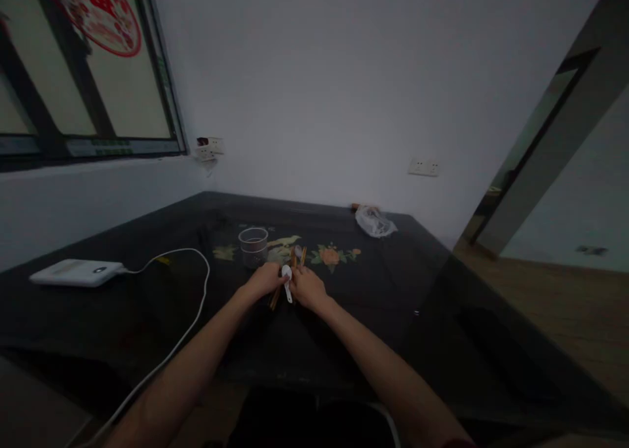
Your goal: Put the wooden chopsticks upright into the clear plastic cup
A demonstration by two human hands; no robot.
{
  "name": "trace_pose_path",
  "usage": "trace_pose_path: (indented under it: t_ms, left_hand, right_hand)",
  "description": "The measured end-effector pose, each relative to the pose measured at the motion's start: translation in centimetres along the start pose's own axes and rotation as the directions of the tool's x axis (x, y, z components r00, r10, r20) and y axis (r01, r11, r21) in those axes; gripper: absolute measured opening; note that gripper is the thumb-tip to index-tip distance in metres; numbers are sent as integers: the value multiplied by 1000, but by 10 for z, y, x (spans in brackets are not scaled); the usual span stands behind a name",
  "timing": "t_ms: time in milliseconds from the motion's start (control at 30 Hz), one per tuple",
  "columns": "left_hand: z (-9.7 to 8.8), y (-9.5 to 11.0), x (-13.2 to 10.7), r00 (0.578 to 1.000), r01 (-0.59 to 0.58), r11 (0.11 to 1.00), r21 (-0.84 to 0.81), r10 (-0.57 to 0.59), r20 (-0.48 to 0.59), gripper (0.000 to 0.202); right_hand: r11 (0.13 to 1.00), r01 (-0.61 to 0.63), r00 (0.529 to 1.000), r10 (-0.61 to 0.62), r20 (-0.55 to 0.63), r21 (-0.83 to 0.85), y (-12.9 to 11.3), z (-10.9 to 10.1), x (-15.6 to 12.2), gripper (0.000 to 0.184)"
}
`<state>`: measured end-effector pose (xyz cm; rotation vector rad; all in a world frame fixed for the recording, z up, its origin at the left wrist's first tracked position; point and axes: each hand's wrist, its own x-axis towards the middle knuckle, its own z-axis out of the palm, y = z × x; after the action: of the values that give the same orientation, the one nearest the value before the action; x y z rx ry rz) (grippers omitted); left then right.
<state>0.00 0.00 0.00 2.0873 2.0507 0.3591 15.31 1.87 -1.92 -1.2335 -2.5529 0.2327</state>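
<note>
My left hand [264,280] is closed at the fingertips on a small white spoon [288,295], whose bowl points away from me and whose handle points towards me. Close beside it, my right hand [308,286] has its fingers curled around brown chopsticks [275,298]. Their ends stick out beyond the hands and below them, at differing slants. A metal spoon [298,251] shows its bowl among the far ends; its handle is hidden by the right hand. Just behind my left hand stands a clear plastic cup [253,246].
On the dark table [373,284] with printed flowers, a white power bank [78,273] lies at left, its white cable [206,279] curving towards me. A crumpled clear plastic bag [373,221] sits by the wall. A dark flat object [506,353] lies at right.
</note>
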Motion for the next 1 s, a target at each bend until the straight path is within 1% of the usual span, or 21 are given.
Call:
trace_pose_path:
  t_ms: [133,333,533,667,800,900,1000]
  left_hand:
    - [0,7,-3,1000,-30,999,-20,30,-9,28]
    - [-3,15,-8,1000,-21,999,-28,21,-4,26]
    - [3,23,-9,998,-59,996,-72,58,-16,25]
    - [9,33,-10,994,-110,990,-92,112,9,26]
    - [14,42,-12,985,-174,977,-121,174,-9,27]
    - [19,49,-14,977,-209,959,-190,211,-14,30]
    - [24,59,-18,972,-225,917,-329,234,-13,37]
  right_hand:
    - [1000,10,1000,-10,12,-6,7,-6,-6,37]
    - [1000,14,1000,-14,13,-23,15,-17,-17,38]
    - [1000,12,999,-12,32,10,30,-28,-32,38]
    - [999,-3,999,2,47,35,43,-38,-46,36]
    - [999,3,1000,-4,30,49,55,-42,-61,38]
    - [999,0,1000,-2,22,52,64,-42,-71,39]
    - [999,-16,1000,15,17,44,74,-45,-81,40]
